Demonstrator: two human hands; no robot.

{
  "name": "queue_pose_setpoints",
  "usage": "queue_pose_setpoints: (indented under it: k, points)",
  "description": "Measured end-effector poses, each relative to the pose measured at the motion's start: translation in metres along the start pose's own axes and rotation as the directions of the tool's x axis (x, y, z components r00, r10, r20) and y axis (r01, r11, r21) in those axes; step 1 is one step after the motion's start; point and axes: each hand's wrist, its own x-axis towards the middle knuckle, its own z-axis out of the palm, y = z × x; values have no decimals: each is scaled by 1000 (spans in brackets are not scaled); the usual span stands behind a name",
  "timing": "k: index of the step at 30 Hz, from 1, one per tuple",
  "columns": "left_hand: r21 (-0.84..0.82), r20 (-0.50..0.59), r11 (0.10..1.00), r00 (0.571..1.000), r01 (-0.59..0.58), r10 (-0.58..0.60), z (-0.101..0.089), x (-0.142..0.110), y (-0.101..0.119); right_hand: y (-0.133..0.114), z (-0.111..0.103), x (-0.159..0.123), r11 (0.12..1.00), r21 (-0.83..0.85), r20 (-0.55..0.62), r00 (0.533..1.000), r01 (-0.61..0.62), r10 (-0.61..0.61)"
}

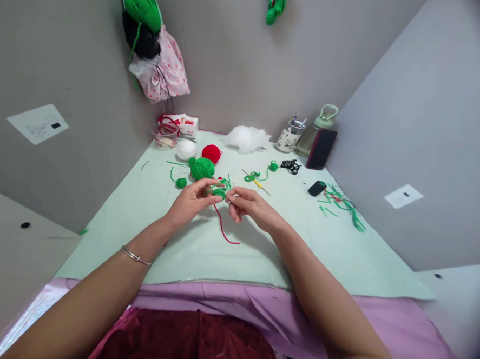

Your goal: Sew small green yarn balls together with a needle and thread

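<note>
Over the middle of the table my left hand (190,202) is closed around a small green yarn piece (218,192), thumb below and fingers above. It looks crocheted, though its shape is partly covered by the fingers. Close beside it, the thumb and forefinger of my right hand (250,206) are pinched together at the piece's right edge; what they hold is too small to make out. From under the piece a red yarn strand (222,228) trails down onto the table. Green yarn scraps (228,182) lie just behind the hands.
Behind are a green yarn ball (202,168), a red ball (212,153), a white ball (186,150) and white stuffing (248,139). A yellow-handled crochet hook (257,183) and black scissors (291,166) lie right of them. A phone (321,149) leans against a bottle (307,137); yarn clippings (344,203) lie right.
</note>
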Motion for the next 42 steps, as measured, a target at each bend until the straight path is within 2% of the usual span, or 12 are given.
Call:
queue_pose_setpoints:
  k: [6, 12, 14, 17, 20, 23, 26, 27, 29, 31, 37, 42]
  points:
    - [-95, -55, 995, 998, 31, -36, -1, 2, 4, -2, -9, -1, 973, 228, 152, 988, -27, -9]
    - [-219, -176, 974, 980, 57, -96, -7, 4, 7, -5, -13, -4, 933, 360, 162, 986, -14, -47]
    - [-355, -196, 934, 974, 34, -110, -11, 6, 8, -6, -14, -5, 926, 377, 161, 986, -14, -51]
    - [-585, -174, 811, 976, 6, -133, -20, 9, 14, -6, -14, -5, 922, 386, 164, 985, -13, -55]
    - [-672, -140, 740, 981, 5, -133, -26, 8, 21, -8, -12, -6, 920, 391, 170, 984, -14, -57]
    - [-531, -152, 847, 987, -42, -47, -21, 3, 25, -9, -9, -7, 919, 394, 174, 983, -23, -50]
    - [-112, -191, 982, 973, -153, 130, -9, -6, 22, -9, -7, -6, 915, 403, 177, 983, -25, -51]
    - [55, -165, 980, 966, -193, 200, -5, -9, 21, -9, -7, -6, 912, 411, 172, 983, -18, -58]
    - [321, -65, 907, 949, -273, 308, 2, -14, 16, -9, -7, -5, 900, 436, 142, 987, 5, -75]
    - [464, 4, 823, 931, -326, 366, 7, -17, 12, -9, -7, -5, 885, 464, 93, 992, 30, -82]
    - [591, -15, 724, 892, -357, 452, 9, -18, 6, -10, -2, -5, 845, 535, 83, 994, 19, -74]
    - [583, -59, 742, 893, -332, 447, 11, -20, 7, -12, 3, -6, 839, 543, 40, 997, 37, -69]
